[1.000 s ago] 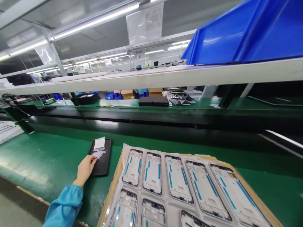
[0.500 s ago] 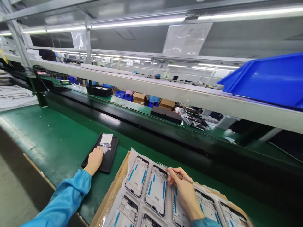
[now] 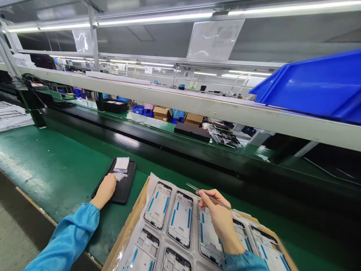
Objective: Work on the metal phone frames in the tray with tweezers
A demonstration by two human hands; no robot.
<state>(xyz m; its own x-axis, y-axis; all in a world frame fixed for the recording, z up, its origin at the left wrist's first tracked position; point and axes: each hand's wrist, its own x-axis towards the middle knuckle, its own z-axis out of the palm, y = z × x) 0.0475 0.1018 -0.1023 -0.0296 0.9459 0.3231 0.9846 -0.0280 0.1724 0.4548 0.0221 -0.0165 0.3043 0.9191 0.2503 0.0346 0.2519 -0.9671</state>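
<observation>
My left hand (image 3: 105,190) rests on a small black tray (image 3: 124,188), its fingertips at a little heap of tiny clear parts (image 3: 121,175); a small clear bag (image 3: 122,164) lies just beyond. Whether the fingers pinch a part is hidden. My right hand (image 3: 217,214) grips thin metal tweezers (image 3: 197,190), tips pointing left above a row of phone frames (image 3: 180,218). The frames are silver with blue strips and sit in a clear blister sheet on a cardboard tray (image 3: 128,229).
The green bench mat (image 3: 56,165) spreads left. A black conveyor (image 3: 175,145) runs behind it. Overhead is a white shelf (image 3: 197,103) with a blue bin (image 3: 313,86) at right. Black boxes and cartons lie on the far side. White sheets (image 3: 12,114) are stacked far left.
My right hand has come into view holding the tweezers and now hovers over the frames. My left hand stays on the black tray. The view has swung left and down.
</observation>
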